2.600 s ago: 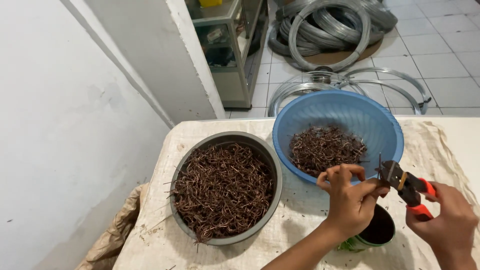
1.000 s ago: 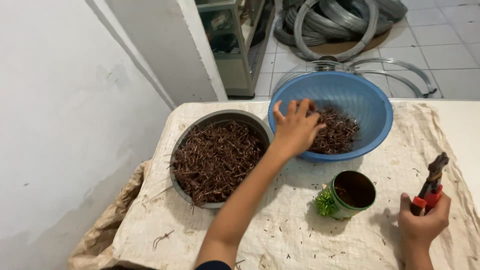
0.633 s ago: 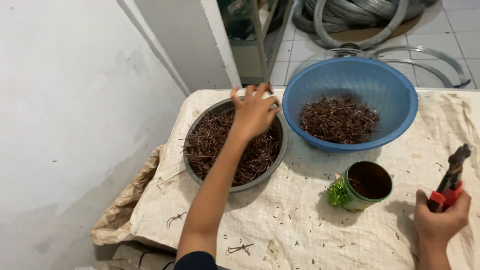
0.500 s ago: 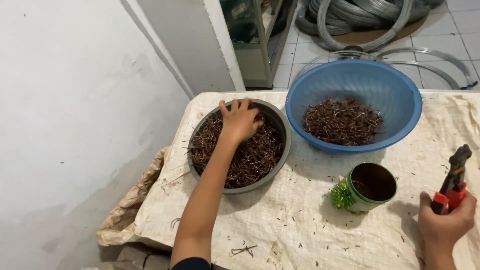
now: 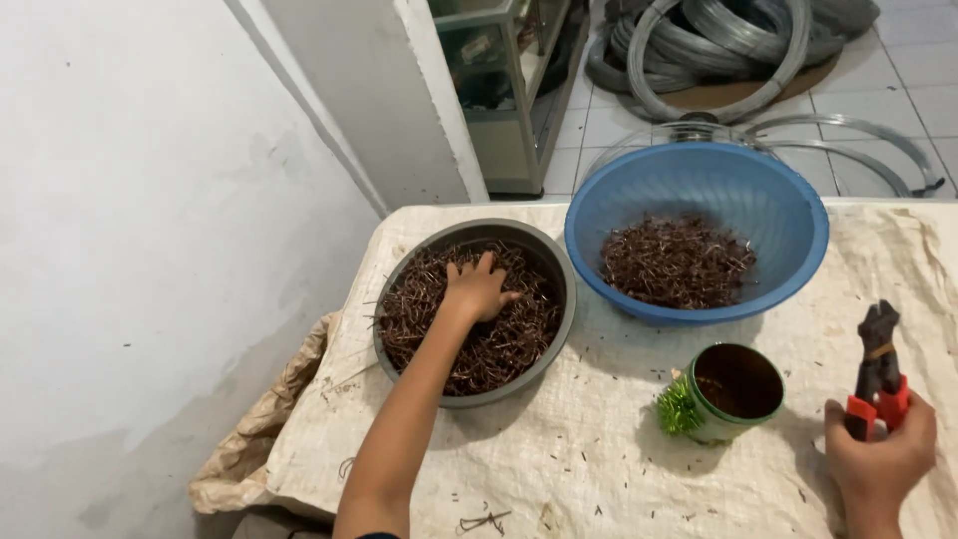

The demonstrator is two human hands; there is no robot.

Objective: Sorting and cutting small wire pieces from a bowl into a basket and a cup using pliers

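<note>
Reaching far-left, left hand [image 5: 477, 289] spread, palm down on brown wire bits in grey metal bowl [image 5: 399, 289], right hand [image 5: 880, 461] near-right, fist clamped round upright red-handled pliers [image 5: 876, 374].

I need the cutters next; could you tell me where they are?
In the head view, the cutters stand upright in the right hand, right of the green tin.

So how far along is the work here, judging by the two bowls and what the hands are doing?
Done: a layer of short brown wire pieces lies in the blue plastic bowl. In hand: the left hand is down in the grey metal bowl, among its brown wire pieces; the right hand grips red-handled pliers upright. Left: the grey bowl looks well filled, so much remains.
</note>
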